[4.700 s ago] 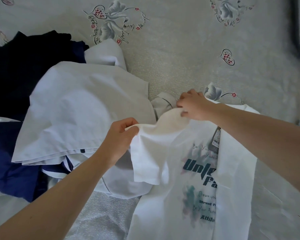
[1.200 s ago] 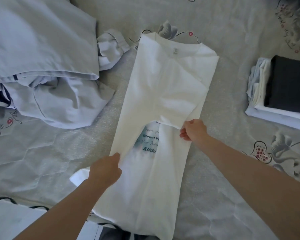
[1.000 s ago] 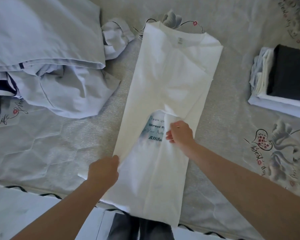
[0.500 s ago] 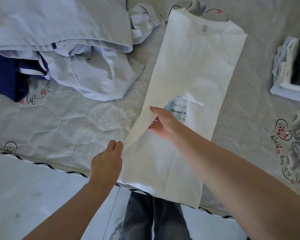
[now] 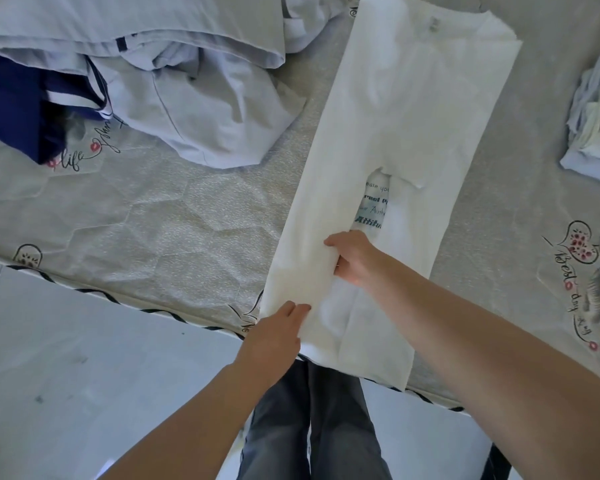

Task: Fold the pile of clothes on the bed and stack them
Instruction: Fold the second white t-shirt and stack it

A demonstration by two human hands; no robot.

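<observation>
- white t-shirt lies on the bed folded into a long narrow strip; long axis runs from the near bed edge up and slightly right, collar end far, hem end just over the near edge.
- both hands work the hem end. left hand has its fingers on the strip's near-left corner; whether it pinches or only presses, cannot tell. right hand sits a little further up, fingers curled round the left folded edge.
- judged next move: carry the hem end up toward the collar, folding across the long axis. both hands are already at the end that must travel; right is nearer the fold line.
- room: bare bed left of the strip, between it and the unfolded pile; pile's nearest flap is near the strip's left edge, not touching.
- folded stack lies to the right, well apart, bare bed between.
- risk, judged: the loose sleeve flap at mid-strip may slip open when lifted.
</observation>
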